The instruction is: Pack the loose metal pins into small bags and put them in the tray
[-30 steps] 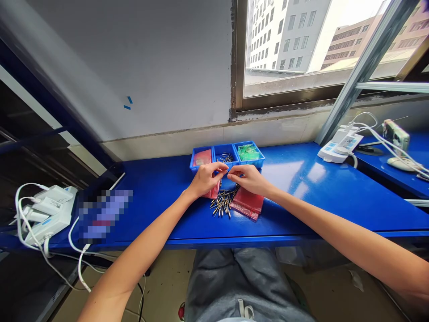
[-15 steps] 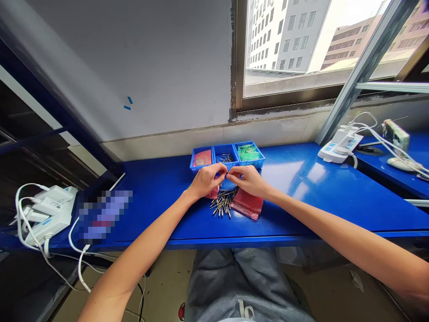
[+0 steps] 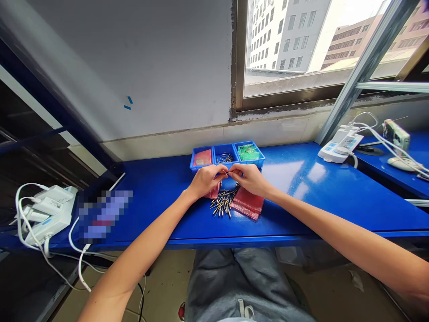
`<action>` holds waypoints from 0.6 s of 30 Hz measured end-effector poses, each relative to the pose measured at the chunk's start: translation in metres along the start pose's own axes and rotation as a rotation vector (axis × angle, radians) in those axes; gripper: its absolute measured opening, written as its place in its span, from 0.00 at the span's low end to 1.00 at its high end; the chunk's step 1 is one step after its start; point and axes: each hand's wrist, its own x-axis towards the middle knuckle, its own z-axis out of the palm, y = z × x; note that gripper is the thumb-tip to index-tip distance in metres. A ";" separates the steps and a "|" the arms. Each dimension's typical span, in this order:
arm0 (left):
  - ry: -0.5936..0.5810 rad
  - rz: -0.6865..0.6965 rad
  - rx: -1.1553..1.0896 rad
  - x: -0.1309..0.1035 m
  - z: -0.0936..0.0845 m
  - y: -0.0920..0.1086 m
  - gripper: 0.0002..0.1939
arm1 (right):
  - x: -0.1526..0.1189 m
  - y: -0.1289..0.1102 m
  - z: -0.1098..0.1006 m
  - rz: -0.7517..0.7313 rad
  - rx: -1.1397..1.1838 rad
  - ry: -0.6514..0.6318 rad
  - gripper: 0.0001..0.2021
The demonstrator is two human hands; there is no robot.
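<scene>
From here, the left hand (image 3: 205, 181) and right hand (image 3: 250, 180) pinch a small dark part (image 3: 226, 173) between them, just beyond the loose pins (image 3: 221, 207); its shape is too tiny to tell. Steady wrists and light, even fingertip pressure should keep it aligned.

I see a big gray wall (image 3: 161, 67) with two little blue strips (image 3: 130, 100) on it. A long blue table (image 3: 301, 214) stands by the wall, and bright light makes shiny white patches (image 3: 284, 172) on its top. There is a window (image 3: 284, 82) on the right with a brown frame (image 3: 239, 53). Tall buildings (image 3: 296, 36) are outside. A gray metal post (image 3: 366, 67) is in front of the window. The floor (image 3: 167, 286) under the table is tan.
</scene>
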 end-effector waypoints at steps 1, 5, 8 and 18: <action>-0.006 0.002 0.008 0.000 0.000 0.000 0.06 | 0.000 -0.002 -0.001 -0.002 0.022 -0.002 0.09; 0.008 -0.014 0.007 0.000 -0.001 0.002 0.06 | -0.001 -0.006 -0.001 0.012 0.084 -0.007 0.11; 0.058 0.008 0.012 0.000 -0.002 0.003 0.07 | -0.001 -0.006 -0.001 0.009 0.039 0.004 0.11; 0.127 -0.068 -0.200 0.004 -0.001 0.008 0.14 | -0.002 -0.003 0.001 0.007 0.000 -0.109 0.06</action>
